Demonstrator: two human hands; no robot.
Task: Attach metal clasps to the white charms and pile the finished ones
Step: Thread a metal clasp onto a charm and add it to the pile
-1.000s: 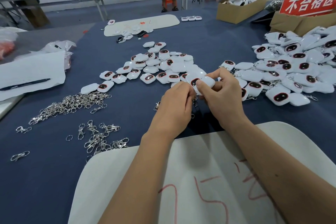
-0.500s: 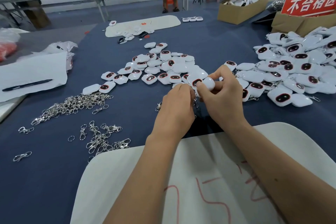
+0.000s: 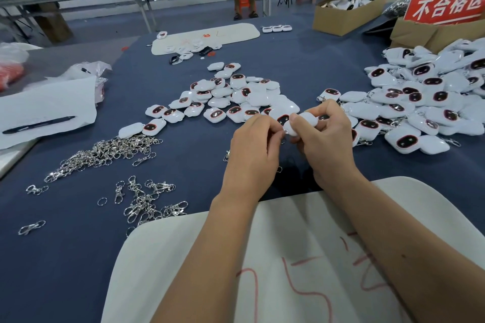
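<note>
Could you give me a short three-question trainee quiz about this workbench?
1. True or false: the right hand grips a white charm.
2. Where do the loose metal clasps lie: A, left of the hands; B, inside the cardboard box?
3. What rests on the white paper at far left?

Key: 1 true. 2 A. 3 A black pen.

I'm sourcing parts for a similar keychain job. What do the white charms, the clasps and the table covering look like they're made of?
White charms: seemingly glossy moulded plastic, with rounded shells catching highlights and dark, red-rimmed shiny panels.
Clasps: bright silvery metal, likely plated, glinting in a tangled heap.
Table covering: matte dark blue, probably felt or cloth, showing no reflections.
The charm in both hands looks the same plastic.
</note>
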